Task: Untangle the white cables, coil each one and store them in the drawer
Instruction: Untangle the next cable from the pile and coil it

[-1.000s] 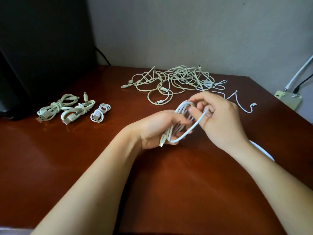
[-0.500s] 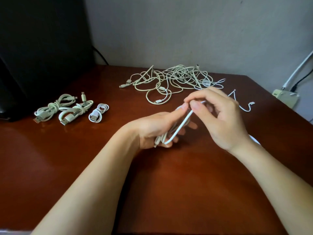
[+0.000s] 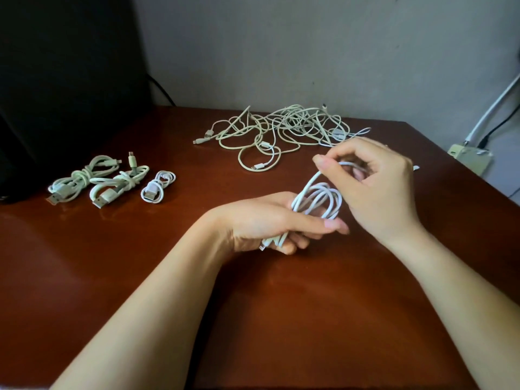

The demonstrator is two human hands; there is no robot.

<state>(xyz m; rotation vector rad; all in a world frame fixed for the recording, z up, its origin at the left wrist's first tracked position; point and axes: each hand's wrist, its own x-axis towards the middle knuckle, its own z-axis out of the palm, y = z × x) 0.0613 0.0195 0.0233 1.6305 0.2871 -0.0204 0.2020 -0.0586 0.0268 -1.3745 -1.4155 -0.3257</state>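
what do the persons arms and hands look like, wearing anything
Both forearms are bare up to the frame edge, with no sleeves in view. The left hand and right hand show no gloves, rings, watch or bracelets. Fingernails look short and unpainted.

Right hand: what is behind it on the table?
Behind the right hand lies the tangled cable pile on the table. The hand covers the pile's near right edge, so what lies there is hidden.
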